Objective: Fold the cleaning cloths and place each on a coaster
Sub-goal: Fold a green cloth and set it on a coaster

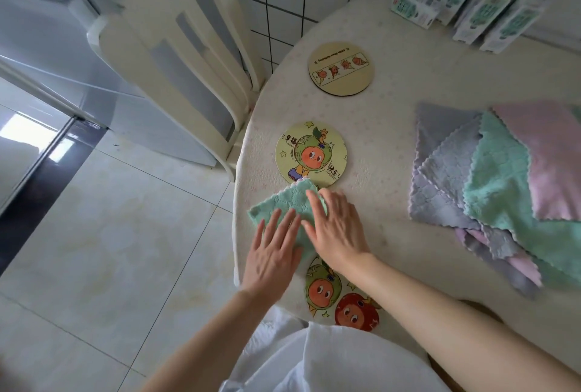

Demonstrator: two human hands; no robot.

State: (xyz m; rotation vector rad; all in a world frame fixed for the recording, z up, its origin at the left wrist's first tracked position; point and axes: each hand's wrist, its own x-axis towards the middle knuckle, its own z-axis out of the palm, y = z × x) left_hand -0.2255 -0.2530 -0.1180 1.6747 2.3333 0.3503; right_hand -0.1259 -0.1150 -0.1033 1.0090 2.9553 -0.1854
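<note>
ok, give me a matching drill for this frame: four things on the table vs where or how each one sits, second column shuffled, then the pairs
Things
1. folded green cloth
2. far coaster
3. near coaster
4. cloth pile

Place or state
A. nearest the person, partly covered by the right forearm
B. under the left hand and right hand, fingers flat
C. bare, printed with a row of four small figures
D. fanned out unfolded on the right side of the table

Pairs: 1-B, 2-C, 3-A, 4-D
</note>
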